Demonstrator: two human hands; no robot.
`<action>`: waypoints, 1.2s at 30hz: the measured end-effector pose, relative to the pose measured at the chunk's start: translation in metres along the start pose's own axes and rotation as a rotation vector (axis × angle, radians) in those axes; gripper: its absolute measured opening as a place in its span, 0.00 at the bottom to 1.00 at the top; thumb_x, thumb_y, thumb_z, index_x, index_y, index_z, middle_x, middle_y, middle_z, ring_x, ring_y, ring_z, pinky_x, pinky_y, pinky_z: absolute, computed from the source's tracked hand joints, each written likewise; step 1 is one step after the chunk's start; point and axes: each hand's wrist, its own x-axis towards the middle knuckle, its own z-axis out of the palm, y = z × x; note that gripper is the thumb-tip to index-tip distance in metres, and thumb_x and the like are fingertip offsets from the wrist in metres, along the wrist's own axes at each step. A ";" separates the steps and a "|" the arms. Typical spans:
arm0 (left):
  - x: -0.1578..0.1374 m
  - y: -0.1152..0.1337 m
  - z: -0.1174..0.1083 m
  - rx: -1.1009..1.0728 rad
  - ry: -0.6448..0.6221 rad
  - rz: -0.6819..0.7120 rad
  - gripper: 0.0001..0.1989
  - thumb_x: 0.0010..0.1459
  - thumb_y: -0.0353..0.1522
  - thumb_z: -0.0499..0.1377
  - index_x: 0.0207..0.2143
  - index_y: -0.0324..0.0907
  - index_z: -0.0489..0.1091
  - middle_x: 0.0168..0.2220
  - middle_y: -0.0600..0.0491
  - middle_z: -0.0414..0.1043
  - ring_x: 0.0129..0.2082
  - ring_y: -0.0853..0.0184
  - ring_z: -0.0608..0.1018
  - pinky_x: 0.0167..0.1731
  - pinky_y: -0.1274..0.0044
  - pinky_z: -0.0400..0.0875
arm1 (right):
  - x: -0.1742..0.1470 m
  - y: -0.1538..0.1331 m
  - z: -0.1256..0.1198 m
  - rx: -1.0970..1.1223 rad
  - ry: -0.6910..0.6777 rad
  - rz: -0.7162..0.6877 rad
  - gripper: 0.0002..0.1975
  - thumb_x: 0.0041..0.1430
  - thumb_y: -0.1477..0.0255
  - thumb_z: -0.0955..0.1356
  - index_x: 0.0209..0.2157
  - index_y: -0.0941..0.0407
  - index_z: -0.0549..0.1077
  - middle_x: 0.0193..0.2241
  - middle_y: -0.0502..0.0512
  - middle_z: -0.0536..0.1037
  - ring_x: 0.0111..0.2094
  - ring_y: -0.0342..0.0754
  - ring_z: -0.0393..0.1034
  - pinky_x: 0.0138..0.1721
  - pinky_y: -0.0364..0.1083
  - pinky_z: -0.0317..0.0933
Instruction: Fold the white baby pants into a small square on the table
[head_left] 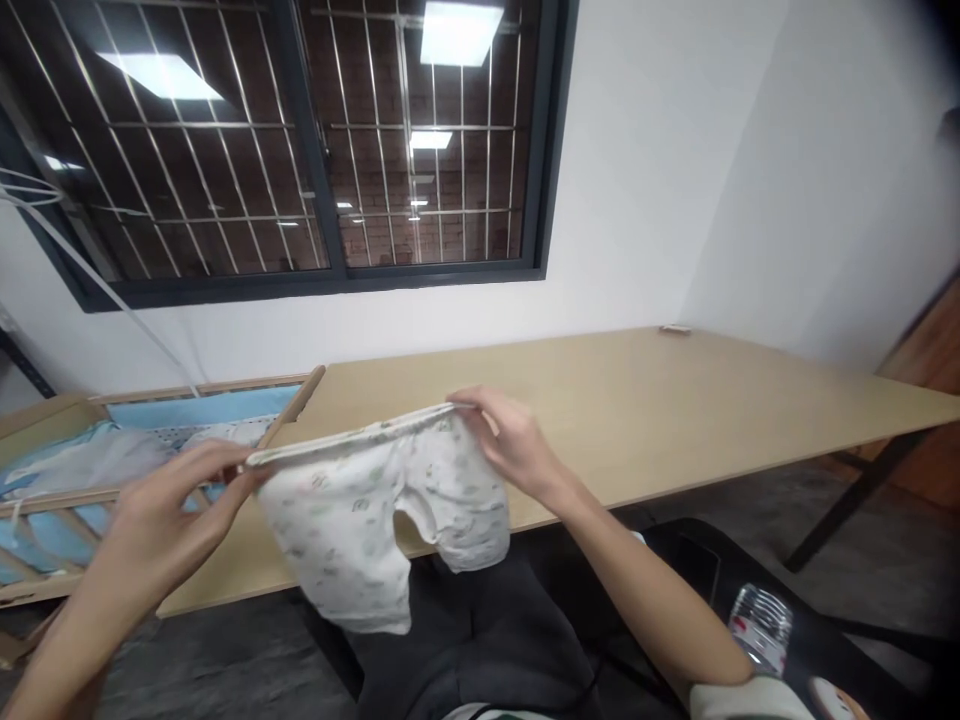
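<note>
A pair of small white shorts with a faint print hangs stretched by its waistband over the front edge of the wooden table. My left hand pinches one end of the waistband, near the cot. At the other end, my right hand grips the waistband between thumb and fingers. Both legs of the shorts dangle downward, above my dark-clothed lap.
To the left stands a wooden cot with blue lining and bedding inside. A small pale object lies at the table's back edge. Low on the right, a plastic bottle rests on a black surface. A barred window is behind.
</note>
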 end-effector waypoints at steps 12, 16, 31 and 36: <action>0.103 0.005 0.163 0.085 -0.323 -0.165 0.12 0.67 0.41 0.50 0.43 0.45 0.68 0.41 0.50 0.78 0.41 0.59 0.78 0.39 0.73 0.68 | 0.000 0.149 0.030 -0.403 -0.083 0.294 0.18 0.66 0.80 0.60 0.50 0.56 0.76 0.47 0.61 0.71 0.50 0.54 0.63 0.52 0.51 0.62; 0.102 -0.001 0.225 0.145 -0.447 -0.272 0.13 0.69 0.36 0.47 0.44 0.43 0.69 0.43 0.46 0.77 0.42 0.59 0.78 0.38 0.73 0.67 | -0.018 0.205 0.065 -0.391 -0.242 0.387 0.16 0.66 0.80 0.60 0.49 0.58 0.76 0.46 0.60 0.73 0.49 0.52 0.63 0.52 0.48 0.59; 0.106 -0.033 0.341 0.327 -0.598 -0.421 0.19 0.66 0.40 0.61 0.55 0.40 0.69 0.56 0.45 0.70 0.52 0.58 0.76 0.51 0.60 0.74 | -0.056 0.299 0.145 -0.326 -0.402 0.760 0.16 0.65 0.80 0.61 0.52 0.60 0.72 0.51 0.63 0.71 0.48 0.49 0.67 0.51 0.43 0.60; 0.109 -0.033 0.338 0.327 -0.597 -0.460 0.19 0.66 0.40 0.61 0.55 0.40 0.69 0.55 0.46 0.71 0.50 0.59 0.76 0.49 0.61 0.75 | -0.049 0.305 0.155 -0.355 -0.422 0.776 0.16 0.66 0.79 0.61 0.52 0.59 0.72 0.53 0.65 0.71 0.49 0.52 0.68 0.51 0.45 0.60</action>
